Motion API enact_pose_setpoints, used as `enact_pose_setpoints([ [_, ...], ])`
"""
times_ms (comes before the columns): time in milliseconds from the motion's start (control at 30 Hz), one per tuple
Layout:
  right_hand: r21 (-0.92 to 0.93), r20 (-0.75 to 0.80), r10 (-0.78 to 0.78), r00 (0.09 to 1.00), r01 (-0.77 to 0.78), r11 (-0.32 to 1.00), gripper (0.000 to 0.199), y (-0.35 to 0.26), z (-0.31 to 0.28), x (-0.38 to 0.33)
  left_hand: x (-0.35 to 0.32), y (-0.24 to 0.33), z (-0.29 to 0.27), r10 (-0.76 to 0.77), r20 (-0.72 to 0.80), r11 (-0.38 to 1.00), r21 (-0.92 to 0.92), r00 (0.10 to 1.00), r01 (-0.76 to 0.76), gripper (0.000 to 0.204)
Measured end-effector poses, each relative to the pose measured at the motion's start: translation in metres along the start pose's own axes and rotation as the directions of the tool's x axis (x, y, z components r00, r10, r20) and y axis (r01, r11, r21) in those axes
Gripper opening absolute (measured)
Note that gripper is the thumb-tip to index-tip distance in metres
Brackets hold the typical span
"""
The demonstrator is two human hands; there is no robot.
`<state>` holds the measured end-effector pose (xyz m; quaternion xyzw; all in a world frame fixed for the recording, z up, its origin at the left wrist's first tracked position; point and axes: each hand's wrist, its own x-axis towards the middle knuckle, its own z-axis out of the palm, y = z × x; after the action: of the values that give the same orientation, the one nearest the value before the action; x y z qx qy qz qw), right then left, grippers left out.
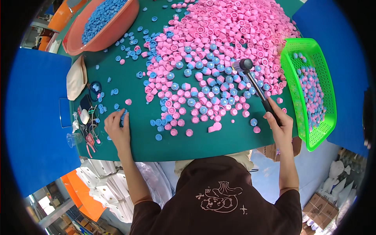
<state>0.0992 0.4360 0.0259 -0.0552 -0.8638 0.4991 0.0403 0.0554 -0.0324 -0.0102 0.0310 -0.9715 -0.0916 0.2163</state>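
My right hand (280,123) is wrapped round the black grip of a mallet (246,64), whose dark rounded head is raised over the near right part of the pink heap. At the left, my left hand (118,129) reaches down to the table with fingers bent round a small blue plastic cap (124,114), partly hidden by the fingertips. Small pink plastic cups (231,31) form a large heap across the far middle. Nearer me lie pink cups joined to shiny blue tops (215,90), mixed with loose pink cups and blue caps.
A salmon-coloured basin (121,29) of blue caps stands at far left. Along the right edge sits a bright green basket (328,90) holding joined pink-and-blue pieces. A beige pouch (76,78), pink-handled pliers (90,141) and a clear cup (73,140) lie on the left side.
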Motion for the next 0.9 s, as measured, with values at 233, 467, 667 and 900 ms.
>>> enact_pose_setpoints([
  [233, -0.097, 0.069, -0.100, 0.993, 0.106, 0.990, 0.042, -0.015, 0.016, 0.033, -0.004, -0.009, 0.001, -0.039, 0.065, 0.992, -0.115, 0.997, 0.047, 0.019],
  [467, -0.209, 0.178, -0.169, 0.970, 0.205, 0.956, 0.042, -0.043, 0.040, 0.081, -0.008, 0.025, -0.003, -0.028, 0.108, 0.932, -0.358, 0.994, 0.065, 0.019],
  [667, -0.452, 0.232, -0.057, 0.971, 0.160, 0.878, 0.044, -0.053, 0.039, 0.094, 0.006, 0.040, 0.004, -0.096, 0.212, 0.926, -0.339, 0.972, 0.166, 0.021],
  [900, -0.275, 0.169, -0.102, 0.980, 0.146, 0.950, 0.044, -0.039, 0.032, 0.094, 0.030, 0.042, 0.019, 0.093, 0.139, 0.946, -0.323, 0.986, -0.043, 0.024],
])
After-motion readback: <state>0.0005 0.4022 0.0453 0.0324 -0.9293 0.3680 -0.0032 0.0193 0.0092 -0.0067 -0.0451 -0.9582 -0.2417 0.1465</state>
